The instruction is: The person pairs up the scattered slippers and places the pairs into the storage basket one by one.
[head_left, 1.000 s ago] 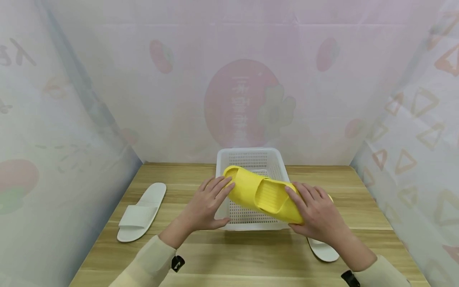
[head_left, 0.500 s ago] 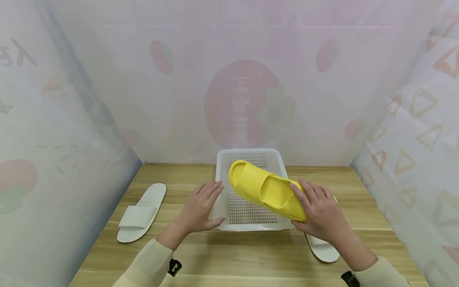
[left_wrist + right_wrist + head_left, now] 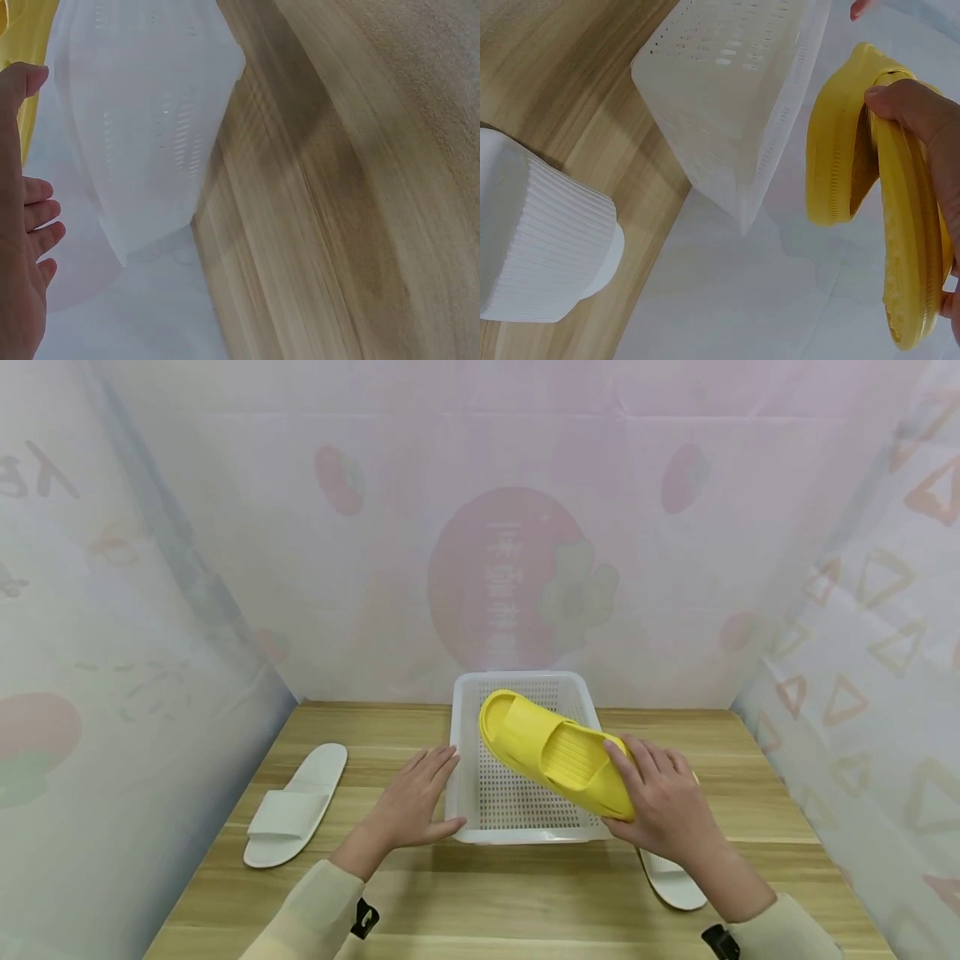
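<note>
My right hand grips a yellow slide slipper by its heel end and holds it tilted over the white plastic basket. Its toe points to the far left, and its wide strap faces up. In the right wrist view my thumb presses on the yellow slipper, whose strap loop shows beside the sole. A bit of yellow also peeks out past the fingers in the head view. My left hand holds nothing; its fingers are extended, with the fingertips right at the basket's left rim.
A white slide slipper lies on the wooden table at left. Another white slipper lies at right, partly hidden under my right arm. Printed cloth walls enclose the table at the back and both sides.
My left hand has come off the yellow slipper's toe and moved left to the basket's rim. The slipper's toe has risen a little and swung away, still held by my right hand.
</note>
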A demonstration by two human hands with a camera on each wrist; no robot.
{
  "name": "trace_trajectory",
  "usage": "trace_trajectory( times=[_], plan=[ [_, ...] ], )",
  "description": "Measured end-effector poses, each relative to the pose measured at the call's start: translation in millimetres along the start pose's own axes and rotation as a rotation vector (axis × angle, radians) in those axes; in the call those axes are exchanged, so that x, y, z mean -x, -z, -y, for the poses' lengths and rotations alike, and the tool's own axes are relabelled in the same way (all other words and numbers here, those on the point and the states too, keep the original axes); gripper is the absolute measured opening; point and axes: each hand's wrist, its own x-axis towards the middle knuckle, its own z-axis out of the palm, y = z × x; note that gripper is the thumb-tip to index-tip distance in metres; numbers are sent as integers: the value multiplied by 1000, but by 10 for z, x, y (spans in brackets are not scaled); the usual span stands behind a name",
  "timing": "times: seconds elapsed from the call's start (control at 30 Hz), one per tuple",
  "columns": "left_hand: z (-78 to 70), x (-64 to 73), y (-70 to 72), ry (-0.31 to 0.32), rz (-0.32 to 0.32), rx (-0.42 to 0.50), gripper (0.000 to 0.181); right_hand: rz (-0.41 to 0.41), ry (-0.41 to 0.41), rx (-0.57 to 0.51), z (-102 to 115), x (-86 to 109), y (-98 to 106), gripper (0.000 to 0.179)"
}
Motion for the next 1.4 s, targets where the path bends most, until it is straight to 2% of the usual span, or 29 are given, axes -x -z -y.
trace_trajectory(
  times=[0.17,0.37,0.63,0.8,1.2,1.4],
  plan=[
    [19,33,-79,29,82,-2,91,-8,-14,6,14,-3,-29,104],
    [43,45,-121,24,122,-11,93,-3,-30,15,22,-20,-41,105],
    [64,57,-139,37,187,34,93,10,-39,25,23,-62,-81,105],
    [89,57,-169,42,201,47,93,11,-56,36,23,-92,-125,104],
    [114,25,-199,42,185,51,93,42,-181,36,114,-239,-214,107],
    [110,19,-218,38,186,50,94,70,-212,36,159,-274,-273,105]
  ],
)
